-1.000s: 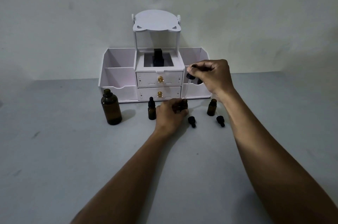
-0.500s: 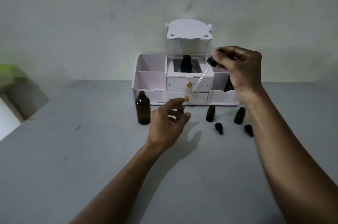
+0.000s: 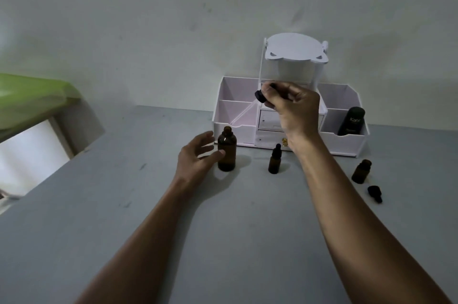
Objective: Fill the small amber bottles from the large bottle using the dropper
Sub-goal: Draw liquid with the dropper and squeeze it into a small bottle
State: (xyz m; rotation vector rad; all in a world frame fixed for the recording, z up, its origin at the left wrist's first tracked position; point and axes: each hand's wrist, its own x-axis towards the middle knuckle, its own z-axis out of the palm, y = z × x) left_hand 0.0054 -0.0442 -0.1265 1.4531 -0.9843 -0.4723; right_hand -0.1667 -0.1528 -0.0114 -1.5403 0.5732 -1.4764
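**Clerk:** Item one, large bottle [image 3: 226, 152]. Location?

**Checker:** Upright on the grey table [image 3: 148, 204], uncapped, just in front of the left end of the white organiser [image 3: 347, 145]. It stands to the left of both small bottles.

**Clerk:** Item two, dropper [image 3: 247, 109]. Held by?

**Checker:** Right hand [image 3: 290, 107], fingertips pinched on the black cap, raised above the table. The glass tube slants down and to the left. Its tip sits just above the large bottle's mouth and slightly to the right, not inside it.

**Clerk:** Left hand [image 3: 198, 155]?

**Checker:** Fingers spread and loose, gripping nothing, right beside the large bottle's left flank. The thumb is at the glass, but contact cannot be settled. The hands are apart, with the bottle between them.

**Clerk:** Governing relation for the coming move?

**Checker:** Tube axis against bottle axis. The neck runs vertical and the tube lies oblique. In my judgement the tube needs righting and a short shift left before it can go down that narrow neck. The left hand is the nearer one for steadying the bottle.

**Clerk:** Small bottles?

**Checker:** The capped small bottle [image 3: 274, 160] stands right of the large one, near the right wrist. The open small bottle [image 3: 361, 171] stands farther right, with a loose dropper cap [image 3: 374, 194] lying just in front of it. Fill levels are not readable.
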